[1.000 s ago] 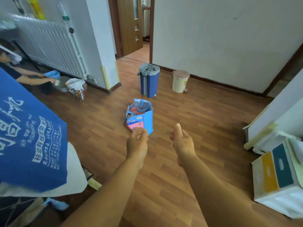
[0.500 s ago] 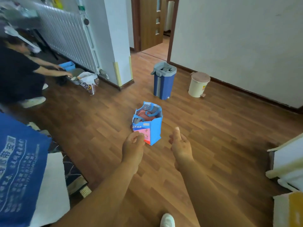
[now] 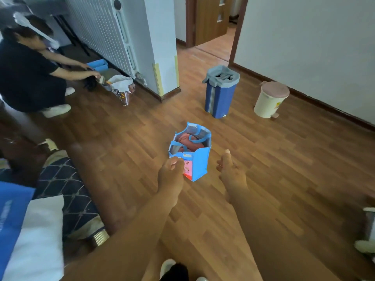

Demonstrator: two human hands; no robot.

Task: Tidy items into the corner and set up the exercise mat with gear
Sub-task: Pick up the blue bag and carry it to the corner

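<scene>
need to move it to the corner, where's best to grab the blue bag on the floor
Take the blue bag by its strap handles, coming straight down from above: it stands upright with its mouth open, and both loops lie slumped across the top.

Nothing legible for you here. The blue tote bag (image 3: 197,165) in the middle of the floor (image 3: 284,179) has a pink panel on its near face with small printed marks, too blurred to read. The blue cloth (image 3: 10,216) in the lower left corner of your view carries pale lettering, smeared beyond reading. The cream pedal bin (image 3: 267,102) at the far edge of the floor shows a small coloured sticker on its front, and no words come out of it. The white plastic bag (image 3: 123,90) on the floor at the foot of the radiator (image 3: 105,27) has dark and orange print on its side, unreadable too.
</scene>
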